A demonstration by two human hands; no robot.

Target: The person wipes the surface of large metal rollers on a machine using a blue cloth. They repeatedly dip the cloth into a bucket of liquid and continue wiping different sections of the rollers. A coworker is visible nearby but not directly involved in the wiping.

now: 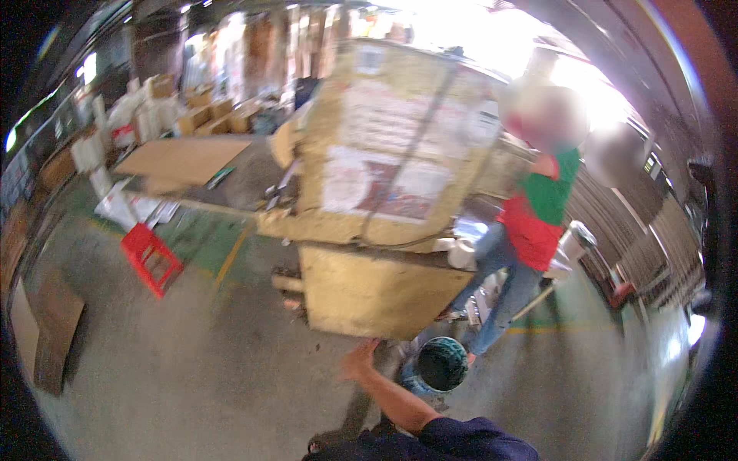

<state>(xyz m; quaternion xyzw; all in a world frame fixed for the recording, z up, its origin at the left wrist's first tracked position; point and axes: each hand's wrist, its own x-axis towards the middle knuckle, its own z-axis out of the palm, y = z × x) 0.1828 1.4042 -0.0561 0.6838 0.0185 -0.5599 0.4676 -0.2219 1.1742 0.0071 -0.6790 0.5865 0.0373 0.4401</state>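
Note:
My right hand [357,363] reaches forward and to the left from a dark sleeve, over the concrete floor. It is somewhat blurred, but its fingers look stretched apart, with nothing seen in them. Just beyond it is the lower edge of a large yellow machine cabinet [384,288]; I cannot tell whether the fingers touch it. To the right of my forearm stands a round bucket [443,363], its inside dark and streaked with green. My left hand is out of view.
Beyond the bucket, a person in a red and green shirt [540,219] stands beside the machine. A red plastic stool [151,259] is at the left, near a table with a flat cardboard sheet [181,160]. Cardboard panels [58,338] lean at the far left.

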